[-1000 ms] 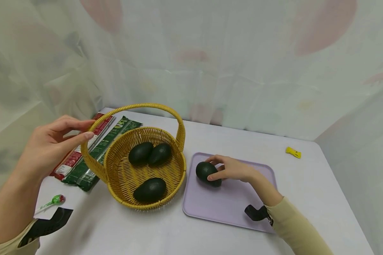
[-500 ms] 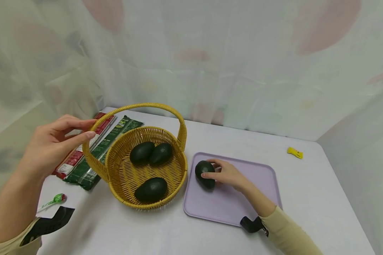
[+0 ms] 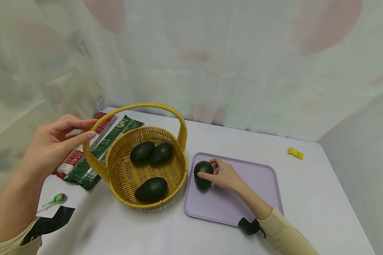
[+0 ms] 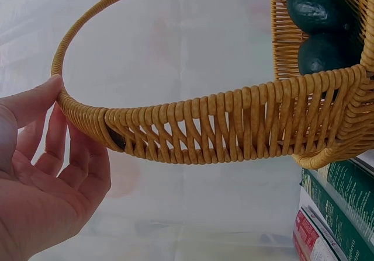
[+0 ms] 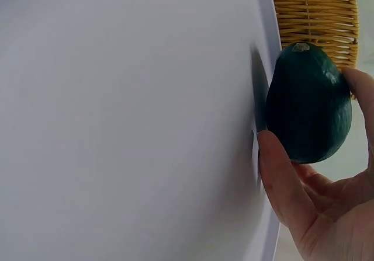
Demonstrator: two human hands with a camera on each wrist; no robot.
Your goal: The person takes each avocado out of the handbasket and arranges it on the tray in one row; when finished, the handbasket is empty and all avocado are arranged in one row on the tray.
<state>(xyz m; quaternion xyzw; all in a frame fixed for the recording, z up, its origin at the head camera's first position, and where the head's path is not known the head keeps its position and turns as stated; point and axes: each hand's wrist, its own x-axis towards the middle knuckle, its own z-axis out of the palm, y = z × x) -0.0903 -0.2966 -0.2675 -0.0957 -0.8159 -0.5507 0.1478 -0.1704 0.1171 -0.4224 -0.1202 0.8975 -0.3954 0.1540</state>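
My left hand (image 3: 59, 143) pinches the left side of the arched handle (image 3: 137, 106) of a yellow wicker basket (image 3: 122, 202). Inside the basket lie a pair of dark green avocados (image 3: 142, 152) side by side at the back and a single avocado (image 3: 151, 190) at the front. To the right, a fourth dark avocado (image 3: 202, 174) is held by my right hand (image 3: 225, 175), thumb on its near side and fingers behind it. It is over the left part of a lilac tray (image 3: 229, 209). In the right wrist view the avocado (image 5: 310, 103) shows its stem end, close to the tray's edge.
Green and red packets (image 3: 86, 174) lie behind and left of the basket. A green-wrapped lollipop (image 3: 57, 199) rests at the table's front left, and a small yellow wrapped candy (image 3: 295, 153) at the back right. A pale curtain (image 3: 226, 71) hangs behind the table.
My right hand has shifted slightly left and wrapped closer round the avocado, which has turned to stand more lengthwise. My left hand stays at the basket handle.
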